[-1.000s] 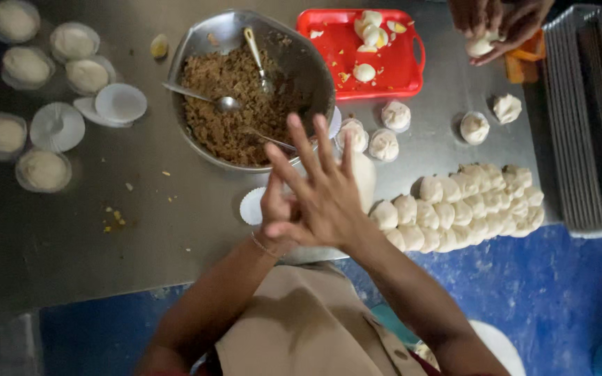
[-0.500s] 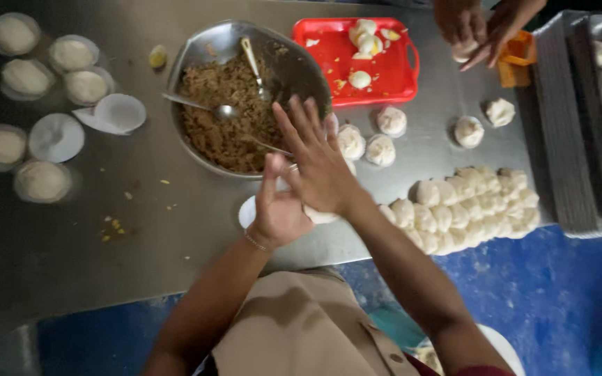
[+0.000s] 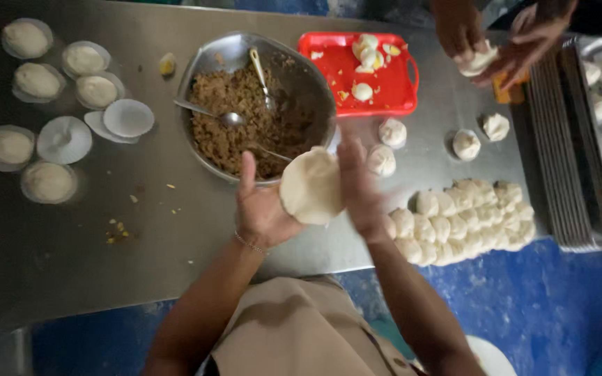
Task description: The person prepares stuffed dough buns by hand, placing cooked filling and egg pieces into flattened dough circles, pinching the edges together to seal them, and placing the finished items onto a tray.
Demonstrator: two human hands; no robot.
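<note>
Currently, left hand (image 3: 263, 212) and right hand (image 3: 360, 188) are pinching a thin dough disc (image 3: 311, 186) between open palms at frame centre, below the filling bowl (image 3: 256, 104); judged risk: disc is sagging, could tear or drop onto the table (image 3: 71, 264).

The right hand (image 3: 362, 186) is smeared by motion blur, so its fingers cannot be told apart. The flattened dough disc (image 3: 311, 186) covers part of the left hand (image 3: 263, 209). A co-worker's hands (image 3: 496, 38) are cut off by the top edge. The steel tray (image 3: 566, 160) runs off the right edge.
</note>
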